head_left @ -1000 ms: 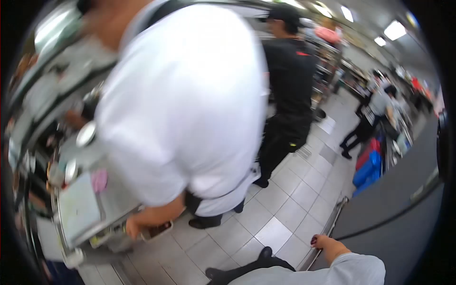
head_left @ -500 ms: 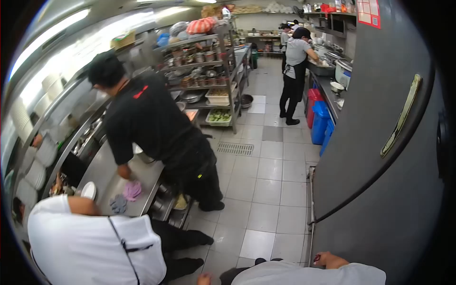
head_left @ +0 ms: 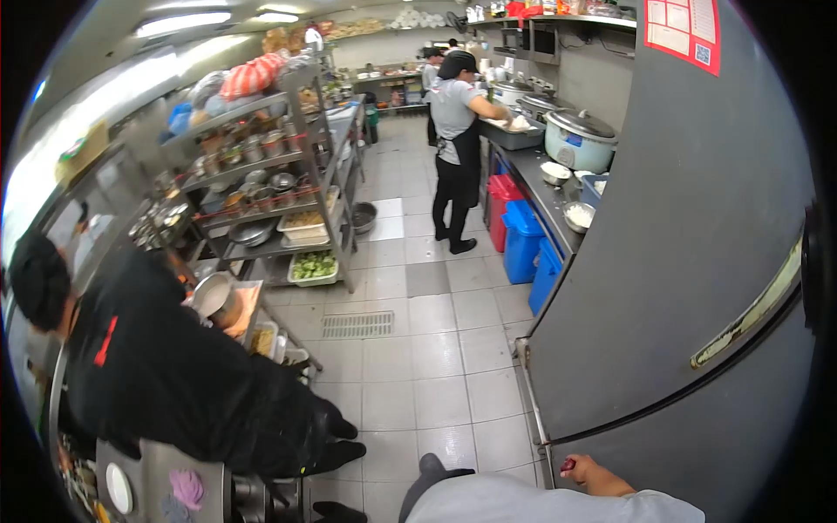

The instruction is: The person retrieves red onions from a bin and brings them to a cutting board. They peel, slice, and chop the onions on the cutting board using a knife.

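Observation:
My right hand (head_left: 582,472) is low in the frame, at the end of my pale sleeve. Its fingers are closed, and a small dark red thing (head_left: 568,465) shows at them, too small to name. Close beside that hand rises the large grey door panel (head_left: 645,288) with a worn, pale handle strip (head_left: 751,307). My left hand is out of sight. Below me are my dark shoe (head_left: 429,465) and the tiled floor.
At left a person in black (head_left: 200,366) leans by a steel counter holding a purple cloth (head_left: 186,486) and a white plate (head_left: 119,488). A loaded rack (head_left: 261,166) stands behind. Further along, a person in grey (head_left: 453,113) works at a counter above blue bins (head_left: 523,240).
My view has moved forward along the aisle, and the person in white at left has left the frame. My left hand has dropped out of view. My right hand stays closed.

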Available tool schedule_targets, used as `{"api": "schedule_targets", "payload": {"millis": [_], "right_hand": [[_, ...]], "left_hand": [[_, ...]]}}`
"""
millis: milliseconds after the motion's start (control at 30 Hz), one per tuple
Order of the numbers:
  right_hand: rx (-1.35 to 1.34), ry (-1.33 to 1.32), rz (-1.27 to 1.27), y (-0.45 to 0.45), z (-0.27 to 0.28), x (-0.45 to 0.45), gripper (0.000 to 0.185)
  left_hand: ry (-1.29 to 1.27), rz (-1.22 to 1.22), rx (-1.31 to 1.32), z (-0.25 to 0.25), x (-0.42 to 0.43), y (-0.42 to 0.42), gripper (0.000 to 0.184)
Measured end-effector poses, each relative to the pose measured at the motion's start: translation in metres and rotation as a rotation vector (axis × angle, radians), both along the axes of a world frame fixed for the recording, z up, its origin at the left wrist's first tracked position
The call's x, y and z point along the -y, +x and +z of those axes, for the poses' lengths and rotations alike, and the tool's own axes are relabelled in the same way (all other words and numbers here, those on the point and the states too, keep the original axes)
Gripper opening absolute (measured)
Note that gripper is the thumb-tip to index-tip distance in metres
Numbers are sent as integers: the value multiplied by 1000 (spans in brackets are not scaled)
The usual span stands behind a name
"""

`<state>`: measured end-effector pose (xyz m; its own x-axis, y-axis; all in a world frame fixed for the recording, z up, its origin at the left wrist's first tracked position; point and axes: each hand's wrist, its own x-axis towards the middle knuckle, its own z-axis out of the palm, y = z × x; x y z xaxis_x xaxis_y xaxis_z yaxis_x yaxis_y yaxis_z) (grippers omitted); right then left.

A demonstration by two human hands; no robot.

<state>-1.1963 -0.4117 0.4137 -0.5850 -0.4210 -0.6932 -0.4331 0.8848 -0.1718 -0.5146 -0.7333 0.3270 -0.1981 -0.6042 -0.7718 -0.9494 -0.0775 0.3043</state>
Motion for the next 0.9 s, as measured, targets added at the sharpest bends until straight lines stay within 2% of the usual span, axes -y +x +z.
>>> {"api": "schedule_targets", "payload": {"millis": [67, 133, 167, 200, 267, 300, 367, 400, 433, 467, 533, 567, 633, 700, 733, 767, 800, 833, 867, 900], "right_hand": [[11, -8, -177, -25, 2, 31, 80], [-45, -28, -235, -35, 16, 63, 77], [-97, -51, -260, -37, 22, 78, 75], [-90, -48, -287, -35, 26, 91, 75], [-26, -53, -387, -39, 17, 123, 77], [-15, -60, -403, -38, 8, 136, 77], [152, -223, -401, -36, -26, 145, 55], [231, -305, -393, -37, -46, 150, 44], [276, -324, -345, -41, -99, 138, 38], [315, -345, -294, -59, -145, 141, 32], [351, -224, -329, -75, -122, 180, 32], [357, -192, -334, -91, -113, 205, 32], [356, -176, -298, -137, -105, 257, 31], [325, -200, -204, -197, -106, 320, 31], [294, -232, -130, -231, -111, 355, 31], [232, -272, -20, -269, -125, 392, 31], [129, -378, 168, -310, -139, 434, 30], [133, -66, -103, -337, -83, 518, 42], [344, -302, -251, -393, -190, 531, 56], [37, -336, -67, -416, -139, 596, 42]], "left_hand": [[13, -185, 2, -17, 71, -37, 39], [-117, -719, -16, -41, 160, -89, 37], [-209, -890, -39, -46, 203, -120, 35], [-217, -360, -204, -46, 237, -153, 29], [62, 346, -346, -25, 315, -255, 37], [69, 366, -420, -14, 352, -298, 41], [67, 380, -488, 7, 418, -367, 47], [-43, 268, -533, 16, 449, -399, 50], [-150, 156, -578, 24, 478, -427, 53], [-156, 152, -581, 26, 503, -450, 53], [-187, 58, -495, 12, 544, -480, 53], [-165, 54, -493, -18, 563, -480, 54], [-41, 23, -311, -29, 584, -473, 50], [41, -688, 41, -18, 618, -470, 46], [-121, -944, -112, -31, 637, -446, 47], [-354, -1180, -250, -19, 655, -434, 49], [-211, -947, -185, -16, 664, -439, 46], [-96, -674, -135, -17, 673, -440, 43], [-32, -408, -89, -10, 678, -441, 41], [8, -216, -59, -3, 691, -453, 41]]}}
